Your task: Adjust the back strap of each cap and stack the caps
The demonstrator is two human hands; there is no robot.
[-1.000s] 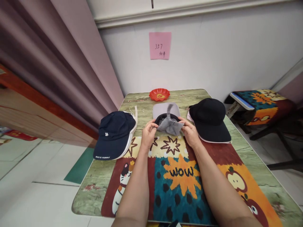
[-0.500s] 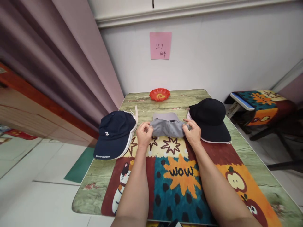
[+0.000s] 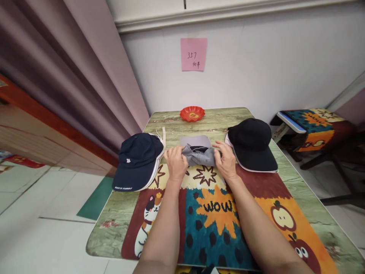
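Forearms stretched forward; left hand palm-down, fingers closed on left end of grey cap; right hand half-curled at right end, grip cannot tell; cap between fingers; navy cap left of fingers, "LA", "BELIEVE IN YOURSELF"; note beyond fingers, "357"; mat nearer than fingers, "WOW"; grey cap's opening gapes, nearly closed half second ago.

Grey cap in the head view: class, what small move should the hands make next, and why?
Probably smooth the crown of the grey cap outward at both sides: the fabric looks crumpled around its dark opening, the brim points away from the person, and the left hand and right hand are at opposite sides.
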